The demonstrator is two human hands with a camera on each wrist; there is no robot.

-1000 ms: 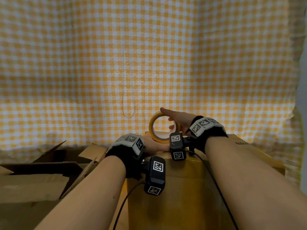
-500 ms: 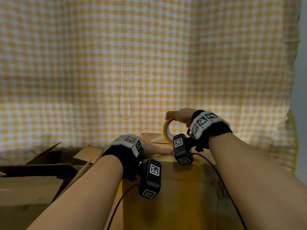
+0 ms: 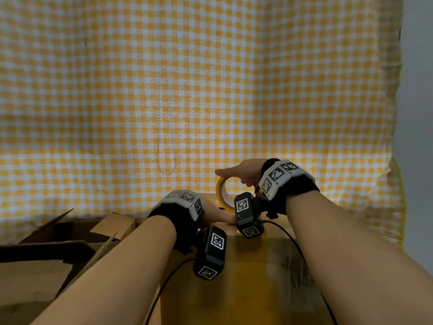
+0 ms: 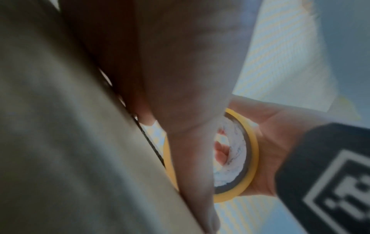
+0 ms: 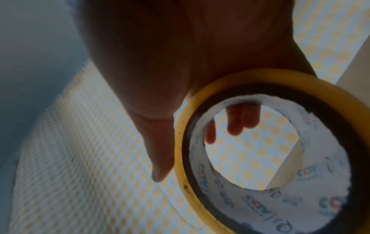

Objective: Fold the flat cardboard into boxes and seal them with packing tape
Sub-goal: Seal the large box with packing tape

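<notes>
A brown cardboard box (image 3: 253, 277) stands upright in front of me, its top at wrist height. My left hand (image 3: 218, 213) lies flat on the top, fingers straight, pressing the cardboard (image 4: 60, 142) down. Just beyond it my right hand (image 3: 246, 171) grips a yellow roll of packing tape (image 3: 219, 191) from above, and the roll stands on edge at the box's far rim. In the right wrist view the tape roll (image 5: 180, 142) fills the lower right, with my fingertips (image 5: 240, 120) showing through its core. A yellowish strip runs down the box's front face.
Open cardboard boxes and loose flaps (image 3: 58, 242) lie at the lower left. A yellow-and-white checked cloth (image 3: 210, 90) covers the surface beyond the box. A grey wall (image 3: 417, 113) borders the right. Black cables hang from both wrist cameras over the box front.
My right hand has turned the tape roll from face-on to angled and lowered it toward the box's far rim. My left hand has stayed flat on the box top.
</notes>
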